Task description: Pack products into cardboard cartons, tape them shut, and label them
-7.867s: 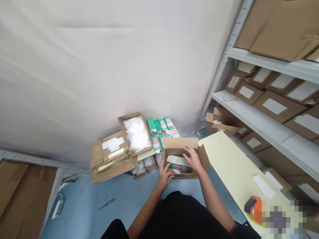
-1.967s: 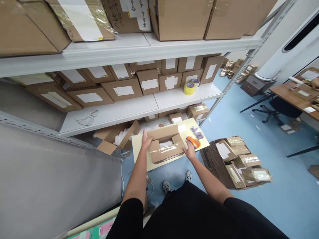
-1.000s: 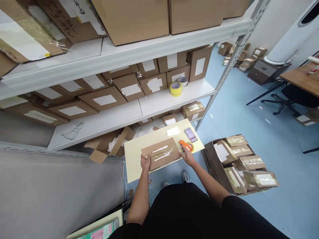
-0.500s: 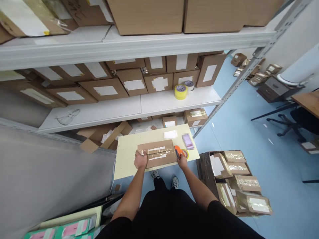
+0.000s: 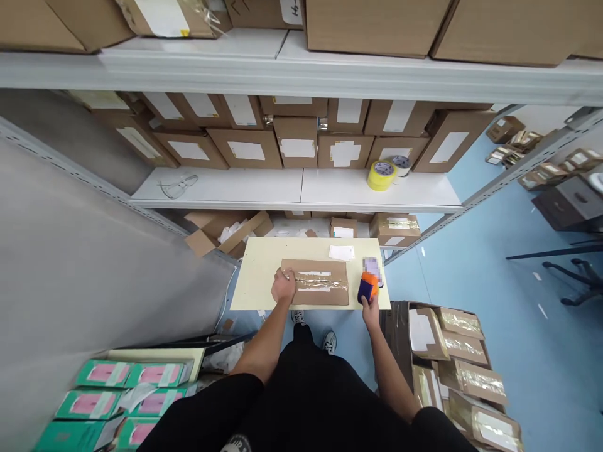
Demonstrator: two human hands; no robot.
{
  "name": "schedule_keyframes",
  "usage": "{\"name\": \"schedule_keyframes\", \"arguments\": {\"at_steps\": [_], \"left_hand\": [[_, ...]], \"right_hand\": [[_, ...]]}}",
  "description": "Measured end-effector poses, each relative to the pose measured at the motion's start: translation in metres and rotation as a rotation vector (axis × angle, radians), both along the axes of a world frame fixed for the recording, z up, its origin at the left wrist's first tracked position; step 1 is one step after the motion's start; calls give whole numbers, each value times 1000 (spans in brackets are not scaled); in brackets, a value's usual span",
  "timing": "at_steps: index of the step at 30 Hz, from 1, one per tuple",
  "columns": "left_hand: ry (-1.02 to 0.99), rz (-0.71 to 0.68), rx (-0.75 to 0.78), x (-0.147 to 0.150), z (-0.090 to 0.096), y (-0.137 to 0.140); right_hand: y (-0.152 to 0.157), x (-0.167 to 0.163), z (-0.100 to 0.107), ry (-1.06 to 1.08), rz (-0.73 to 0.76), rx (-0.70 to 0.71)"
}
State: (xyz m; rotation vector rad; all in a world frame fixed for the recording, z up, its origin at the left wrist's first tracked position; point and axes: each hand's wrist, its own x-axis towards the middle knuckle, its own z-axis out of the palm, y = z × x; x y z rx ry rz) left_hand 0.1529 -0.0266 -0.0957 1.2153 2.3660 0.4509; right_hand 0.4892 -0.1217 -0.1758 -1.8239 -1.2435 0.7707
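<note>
A closed cardboard box (image 5: 325, 298) lies flat on a pale yellow board (image 5: 254, 267), with shiny clear tape along its middle seam. My left hand (image 5: 284, 285) is closed around the box's left end, its fingers over the edge. To the right of the box and apart from it, my right hand (image 5: 370, 309) grips an orange and dark purple tape dispenser (image 5: 367, 287). Just beyond the dispenser, a pixelated flat object (image 5: 372, 265) lies near the board's right edge. A white paper slip (image 5: 342, 252) rests behind the box.
Metal shelving (image 5: 358, 206) holding many labelled cartons stands in front. Yellow tape rolls (image 5: 381, 175) sit on its middle shelf. At the right, a large carton (image 5: 396, 333) holds several taped boxes. Green and pink packs (image 5: 103, 371) lie low at the left.
My right hand has moved the tape dispenser rightward, away from the box's right end. The box now lies straighter on the board, with my left hand still on its left end. The view has shifted.
</note>
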Motion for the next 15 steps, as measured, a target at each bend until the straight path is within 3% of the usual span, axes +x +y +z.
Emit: {"name": "schedule_keyframes", "arguments": {"at_steps": [2,4,9,12,15], "left_hand": [[-2,-7,4,0,-3,1],[-2,-10,3,-1,-6,1],[6,-10,5,-1,-7,0],[4,-8,-11,0,-4,0],[-10,-12,-10,1,-2,-1]], "right_hand": [[-7,5,20,123,-65,-12],[-4,-1,43,209,-38,22],[28,-57,87,420,99,128],[43,-92,93,492,182,84],[43,-105,84,526,212,30]]}}
